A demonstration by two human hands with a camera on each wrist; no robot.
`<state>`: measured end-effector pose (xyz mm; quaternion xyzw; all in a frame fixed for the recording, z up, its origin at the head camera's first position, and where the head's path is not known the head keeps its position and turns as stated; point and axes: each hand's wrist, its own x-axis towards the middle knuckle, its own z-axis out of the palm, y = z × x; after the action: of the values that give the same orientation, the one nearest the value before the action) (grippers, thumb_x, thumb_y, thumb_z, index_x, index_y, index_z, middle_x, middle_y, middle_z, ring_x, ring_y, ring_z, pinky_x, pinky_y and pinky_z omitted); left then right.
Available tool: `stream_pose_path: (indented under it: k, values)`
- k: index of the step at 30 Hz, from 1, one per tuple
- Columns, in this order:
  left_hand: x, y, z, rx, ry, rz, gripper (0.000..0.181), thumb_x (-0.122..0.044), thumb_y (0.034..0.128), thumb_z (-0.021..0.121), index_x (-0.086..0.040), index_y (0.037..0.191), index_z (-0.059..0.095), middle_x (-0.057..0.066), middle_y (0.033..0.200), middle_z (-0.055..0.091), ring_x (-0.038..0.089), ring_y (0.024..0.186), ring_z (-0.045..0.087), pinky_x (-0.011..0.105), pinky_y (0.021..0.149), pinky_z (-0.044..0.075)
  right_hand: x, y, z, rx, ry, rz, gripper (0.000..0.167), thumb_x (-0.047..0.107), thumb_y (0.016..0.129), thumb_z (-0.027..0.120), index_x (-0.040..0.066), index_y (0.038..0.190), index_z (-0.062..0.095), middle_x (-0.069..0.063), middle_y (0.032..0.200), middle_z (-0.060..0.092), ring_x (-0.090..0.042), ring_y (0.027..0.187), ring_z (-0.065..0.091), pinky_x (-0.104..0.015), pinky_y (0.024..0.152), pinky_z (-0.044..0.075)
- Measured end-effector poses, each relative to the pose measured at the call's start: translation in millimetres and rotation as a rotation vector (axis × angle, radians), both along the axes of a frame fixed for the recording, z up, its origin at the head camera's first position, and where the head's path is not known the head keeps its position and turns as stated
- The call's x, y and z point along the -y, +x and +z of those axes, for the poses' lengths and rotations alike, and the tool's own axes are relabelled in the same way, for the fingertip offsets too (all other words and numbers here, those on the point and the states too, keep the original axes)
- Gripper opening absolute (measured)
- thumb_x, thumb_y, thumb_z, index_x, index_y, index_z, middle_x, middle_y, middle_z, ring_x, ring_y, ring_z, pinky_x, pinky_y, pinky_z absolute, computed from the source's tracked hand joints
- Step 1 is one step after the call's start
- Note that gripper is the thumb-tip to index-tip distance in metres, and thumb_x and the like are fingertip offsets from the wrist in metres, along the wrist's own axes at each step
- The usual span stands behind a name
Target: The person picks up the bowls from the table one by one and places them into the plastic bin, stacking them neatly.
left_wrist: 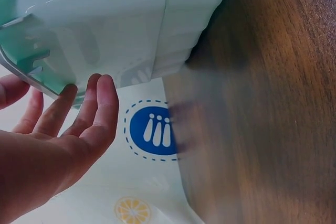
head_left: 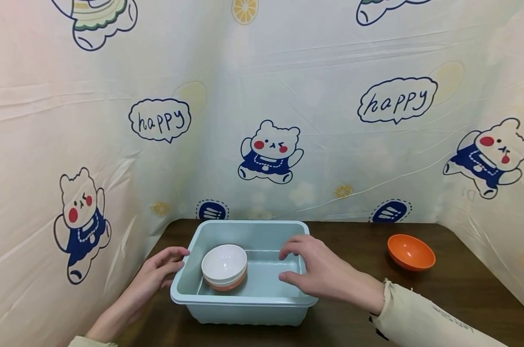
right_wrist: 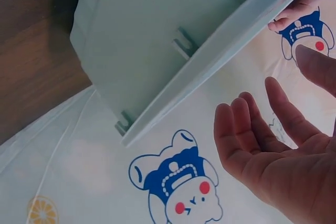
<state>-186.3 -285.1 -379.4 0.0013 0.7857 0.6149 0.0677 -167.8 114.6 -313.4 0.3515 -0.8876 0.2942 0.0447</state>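
Note:
A light blue-green plastic basin (head_left: 244, 300) stands on the dark wooden table. In its left part sits a stack of bowls, a white bowl (head_left: 224, 261) on top and an orange bowl (head_left: 225, 286) at the bottom. My left hand (head_left: 160, 270) touches the basin's left rim, its fingers extended along the outer side in the left wrist view. Above the right rim hovers my right hand (head_left: 316, 267), thumb and fingers spread apart with nothing between them. The right wrist view shows these fingers (right_wrist: 242, 124) clear of the rim.
A separate orange bowl (head_left: 411, 251) rests on the table (head_left: 357, 318) at the right, slightly tilted towards me. Pale cloth (head_left: 331, 159) with printed bears encloses the table at the back and both sides.

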Motion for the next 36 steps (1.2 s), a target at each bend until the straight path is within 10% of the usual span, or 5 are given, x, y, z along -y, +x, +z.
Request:
stream_pose_path:
  k: [36]
  values:
    - [-0.3,0.2,-0.9,-0.006,0.008,0.010,0.036,-0.015,0.1099,0.055,0.001,0.142,0.053,0.020,0.148,0.056,0.014,0.113,0.063,0.037,0.083,0.058,-43.0,18.5,-17.7,-0.056,-0.119,-0.145,0.030,0.024,0.090,0.086,0.019,0.117,0.073,0.008,0.119,0.067,-0.019,0.100,0.064,-0.040,0.086,0.058]
